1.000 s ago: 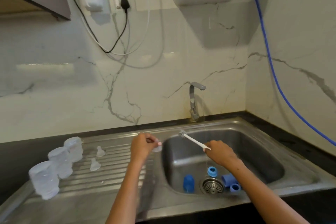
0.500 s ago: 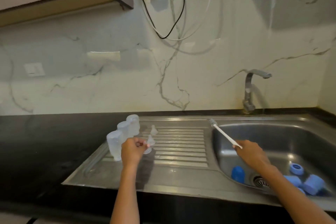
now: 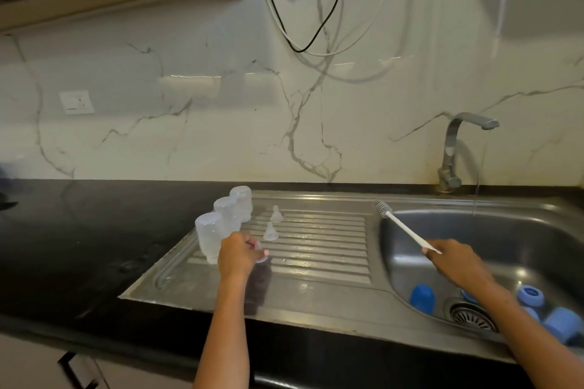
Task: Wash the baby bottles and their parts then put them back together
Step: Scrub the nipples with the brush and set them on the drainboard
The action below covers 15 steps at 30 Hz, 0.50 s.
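Three clear baby bottles [image 3: 226,220] stand upside down in a row on the steel draining board [image 3: 319,249]. Two clear teats [image 3: 272,226] stand beside them. My left hand [image 3: 237,255] pinches a third clear teat [image 3: 263,257] just above the board, in front of the nearest bottle. My right hand [image 3: 455,260] grips the white handle of a thin bottle brush [image 3: 401,226], its bristle end over the sink's left rim. Several blue caps and rings [image 3: 422,297] lie on the sink bottom around the drain [image 3: 472,316].
The steel sink basin [image 3: 512,243] is at the right, with a tap [image 3: 455,148] at its back and a thin stream of water falling. Black countertop [image 3: 94,230] stretches to the left. Cables hang on the marble wall above.
My view has swung left and down. My left hand carried the teat from the sink's edge over to the draining board beside the bottles. My right hand keeps the brush over the sink.
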### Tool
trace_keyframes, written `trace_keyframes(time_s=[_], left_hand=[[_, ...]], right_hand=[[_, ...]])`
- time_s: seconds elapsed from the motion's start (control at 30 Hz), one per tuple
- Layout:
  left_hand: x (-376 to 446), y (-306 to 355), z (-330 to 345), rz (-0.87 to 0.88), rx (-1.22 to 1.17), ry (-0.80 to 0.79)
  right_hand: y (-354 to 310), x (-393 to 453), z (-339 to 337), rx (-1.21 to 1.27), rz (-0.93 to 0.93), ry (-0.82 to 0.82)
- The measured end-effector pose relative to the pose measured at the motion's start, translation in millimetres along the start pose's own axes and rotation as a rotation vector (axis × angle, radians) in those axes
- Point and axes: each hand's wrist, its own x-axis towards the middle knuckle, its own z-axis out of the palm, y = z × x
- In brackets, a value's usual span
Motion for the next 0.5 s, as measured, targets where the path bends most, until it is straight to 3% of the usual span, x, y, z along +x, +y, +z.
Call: trace_keyframes(time_s=[0.3, 0.43, 0.5], left_hand=[[0, -3, 1, -0.020, -0.023, 0.018], [-7, 12, 5, 0.081, -0.077, 0.167], [-11, 23, 11, 0.169, -0.073, 0.161]], right_hand=[[1, -1, -5, -0.010, 0.012, -0.028], [6, -1, -12, -0.001, 0.029, -0.037], [9, -2, -18, 0.008, 0.045, -0.046]])
